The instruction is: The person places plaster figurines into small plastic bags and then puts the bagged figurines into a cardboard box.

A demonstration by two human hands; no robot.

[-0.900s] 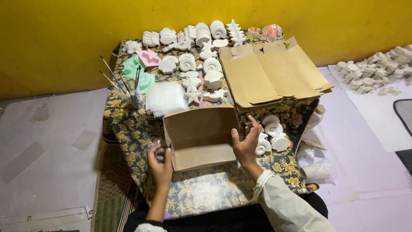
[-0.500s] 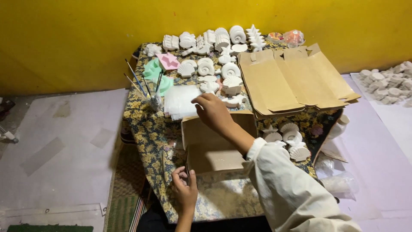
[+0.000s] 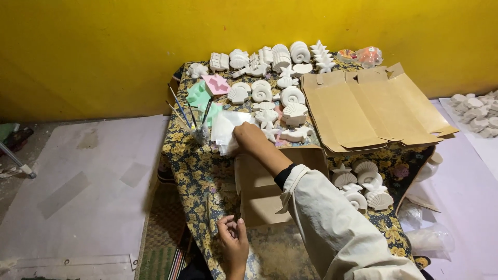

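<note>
An open brown cardboard box (image 3: 259,192) lies on the floral cloth of a low table (image 3: 197,166) in front of me. My right hand (image 3: 248,138) reaches over the box to a stack of white sheets (image 3: 224,130), its fingers curled onto the stack's edge. My left hand (image 3: 233,241) rests at the box's near left corner, fingers curled against the cardboard. White plaster shell and starfish casts (image 3: 270,93) cover the far half of the table.
Flattened cardboard boxes (image 3: 363,109) lie at the right. More shell casts (image 3: 363,186) sit beside the open box. Brushes stand in a jar (image 3: 197,132) next to green (image 3: 199,96) and pink (image 3: 217,83) moulds. Loose casts (image 3: 480,111) and plastic bags (image 3: 430,238) lie on the floor.
My right hand left the box's right side and reached forward to the white sheets. My left hand slid from the box's left side to its near corner.
</note>
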